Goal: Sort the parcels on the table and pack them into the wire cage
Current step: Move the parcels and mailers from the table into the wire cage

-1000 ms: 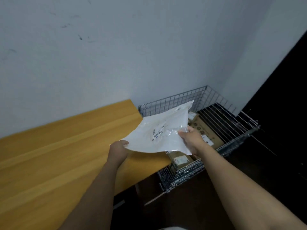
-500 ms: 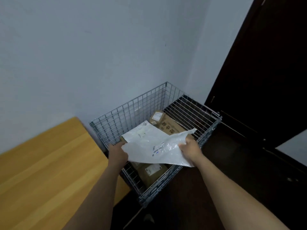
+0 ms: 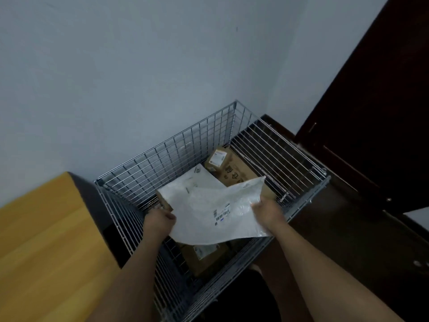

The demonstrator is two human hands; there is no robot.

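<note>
A: Which step is in hand?

B: Packing. Both hands are holding one white plastic mailer bag point(image 3: 216, 214) flat over the open top of the wire cage point(image 3: 299, 154). The left hand point(image 3: 159, 220) is pinching the bag's left edge, fingers closed on the film. The right hand point(image 3: 267, 211) is gripping the right edge near the cage's right rim, fingers curled shut on it.

A: Where is the bag in relation to the cage?

B: It is hanging above the contents, not resting on them as far as can be judged. Its label point(image 3: 221, 213) is facing up.

A: What is lying below?

B: A second white bag point(image 3: 197, 178) toward the back wall, a cardboard box point(image 3: 229, 168) at the back right corner, and another cardboard box point(image 3: 204, 256) near the front edge, partly covered by the held bag.

A: And the table?

B: Only a bare corner of the table point(image 3: 41, 240) is showing beside the cage's left wall; whether parcels are waiting there cannot be told.

A: What is the next move calling for?

B: Probably lowering the bag level onto the stack, then opening both hands together so the limp film is settling flat, not folding or snagging on the wire.
</note>
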